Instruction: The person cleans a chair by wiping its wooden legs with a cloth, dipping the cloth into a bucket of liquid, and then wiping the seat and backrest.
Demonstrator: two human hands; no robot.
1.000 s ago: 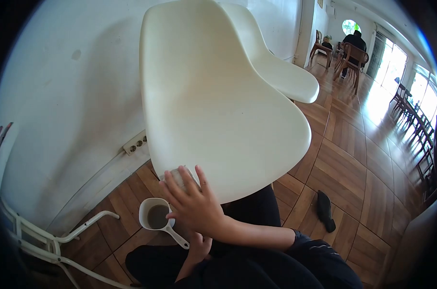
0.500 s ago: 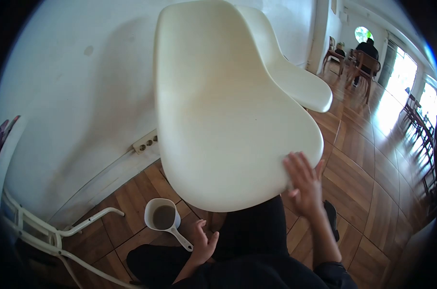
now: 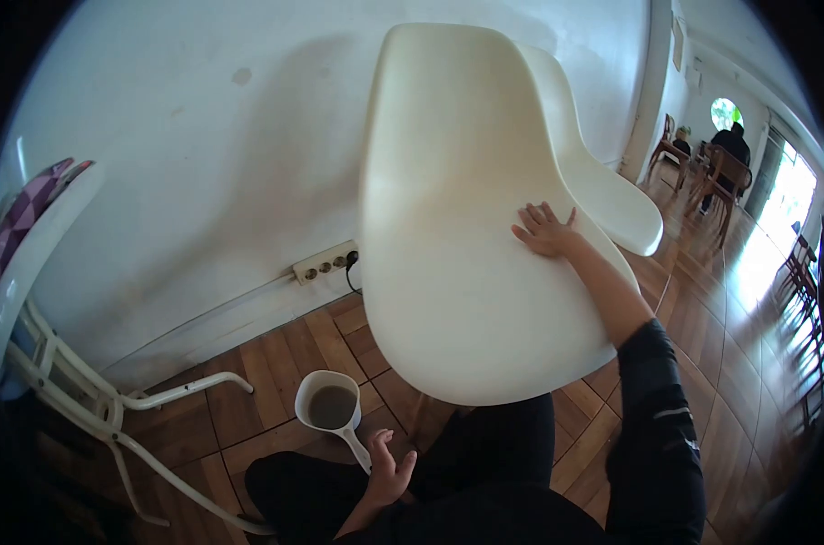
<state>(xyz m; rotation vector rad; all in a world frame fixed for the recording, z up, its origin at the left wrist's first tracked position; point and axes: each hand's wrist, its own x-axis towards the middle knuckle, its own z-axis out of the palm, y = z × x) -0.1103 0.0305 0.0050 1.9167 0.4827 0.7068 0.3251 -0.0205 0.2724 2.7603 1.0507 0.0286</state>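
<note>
A cream-white moulded chair (image 3: 466, 309) stands right in front of me, its smooth seat facing up. My right hand (image 3: 545, 231) lies on the seat near the right side of the backrest, fingers spread; I cannot see anything under the palm. Low in the view, my left hand (image 3: 389, 474) is held above my lap with thumb and fingers apart, holding nothing visible. Close beside it is the handle of a white dipper (image 3: 305, 400), which rests on the floor and contains murky greyish-brown liquid.
Behind this chair is a second cream chair (image 3: 625, 204). A power strip (image 3: 321, 265) with a black plug runs along the wall base. White metal chair legs (image 3: 112, 413) reach in from the left. Farther off, a person (image 3: 731, 145) sits near wooden chairs (image 3: 722, 186).
My right hand has moved from the seat's front right edge up and inward, toward the backrest. The view has shifted left. My left hand remains by the dipper handle.
</note>
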